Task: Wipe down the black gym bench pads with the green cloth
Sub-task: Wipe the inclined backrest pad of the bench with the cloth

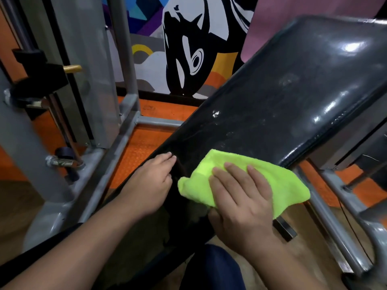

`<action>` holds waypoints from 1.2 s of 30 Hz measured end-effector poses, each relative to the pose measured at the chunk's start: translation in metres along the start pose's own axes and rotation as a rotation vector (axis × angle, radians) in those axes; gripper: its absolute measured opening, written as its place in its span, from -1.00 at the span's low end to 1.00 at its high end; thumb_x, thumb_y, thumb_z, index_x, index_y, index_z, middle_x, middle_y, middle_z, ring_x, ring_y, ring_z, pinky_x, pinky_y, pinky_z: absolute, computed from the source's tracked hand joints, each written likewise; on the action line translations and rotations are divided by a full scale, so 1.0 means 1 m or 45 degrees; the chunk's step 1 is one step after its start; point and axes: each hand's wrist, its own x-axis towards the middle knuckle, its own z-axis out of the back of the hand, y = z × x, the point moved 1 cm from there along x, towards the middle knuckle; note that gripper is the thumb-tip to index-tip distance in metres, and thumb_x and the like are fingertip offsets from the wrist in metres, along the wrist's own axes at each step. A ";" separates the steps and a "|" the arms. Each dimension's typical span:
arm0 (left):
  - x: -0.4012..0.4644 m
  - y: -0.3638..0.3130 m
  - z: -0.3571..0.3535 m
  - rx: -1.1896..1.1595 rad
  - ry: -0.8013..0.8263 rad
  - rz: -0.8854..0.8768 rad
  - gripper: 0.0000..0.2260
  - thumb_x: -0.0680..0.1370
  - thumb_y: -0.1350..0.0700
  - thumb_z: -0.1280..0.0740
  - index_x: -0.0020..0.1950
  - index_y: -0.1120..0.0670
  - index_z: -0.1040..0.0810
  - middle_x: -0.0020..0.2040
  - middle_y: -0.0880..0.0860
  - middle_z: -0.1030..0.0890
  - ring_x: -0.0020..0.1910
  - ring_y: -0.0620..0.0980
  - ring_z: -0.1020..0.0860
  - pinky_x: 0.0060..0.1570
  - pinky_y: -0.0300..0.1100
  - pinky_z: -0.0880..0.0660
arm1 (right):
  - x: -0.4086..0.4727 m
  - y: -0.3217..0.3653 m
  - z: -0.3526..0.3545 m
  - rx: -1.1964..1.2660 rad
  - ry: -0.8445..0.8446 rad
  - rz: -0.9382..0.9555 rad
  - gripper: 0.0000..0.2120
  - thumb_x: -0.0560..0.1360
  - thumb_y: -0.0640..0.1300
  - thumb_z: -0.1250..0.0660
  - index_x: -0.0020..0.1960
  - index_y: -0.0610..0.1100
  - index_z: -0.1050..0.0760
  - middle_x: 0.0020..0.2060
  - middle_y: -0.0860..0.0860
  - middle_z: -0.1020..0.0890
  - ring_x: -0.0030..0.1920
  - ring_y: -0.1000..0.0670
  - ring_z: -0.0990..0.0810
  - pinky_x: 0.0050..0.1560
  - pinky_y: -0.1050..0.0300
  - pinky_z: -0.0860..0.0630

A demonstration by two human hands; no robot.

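A long black gym bench pad [282,97] slopes up from the lower middle to the upper right, glossy with dull smears on it. A bright green cloth [282,181] lies bunched on the pad's lower end. My right hand [243,204] presses flat on the cloth, fingers spread on top and thumb tucked under its near edge. My left hand [150,185] rests on the pad's left edge just beside the cloth, fingers curled over the rim and holding nothing else.
A grey steel machine frame [117,147] and upright posts stand at the left, with a black bracket and a brass pin [72,69]. Orange rubber flooring [142,147] lies below. A painted mural wall [188,49] stands behind. More grey frame tubing [335,216] runs at the right.
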 end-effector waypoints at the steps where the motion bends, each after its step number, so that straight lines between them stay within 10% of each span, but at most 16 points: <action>1: 0.000 0.000 0.000 -0.006 0.005 0.010 -0.52 0.62 0.18 -0.14 0.56 0.06 -0.27 0.59 0.00 -0.23 0.55 -0.05 -0.18 0.44 -0.30 -0.03 | -0.004 0.000 0.000 0.012 0.007 0.059 -0.67 0.37 -0.11 -0.35 0.09 -0.17 -0.67 0.19 -0.07 -0.67 0.30 -0.15 -0.57 0.38 -0.18 -0.37; 36: 0.000 0.002 0.008 -0.110 0.073 0.053 -0.52 0.63 0.19 -0.12 0.57 0.00 -0.27 0.59 -0.08 -0.21 0.55 -0.12 -0.15 0.50 -0.21 -0.09 | 0.020 0.015 0.012 0.093 0.749 0.208 -0.63 0.37 -0.01 -0.20 0.07 -0.10 -0.62 0.16 -0.04 -0.66 0.34 -0.15 -0.51 0.48 -0.17 -0.20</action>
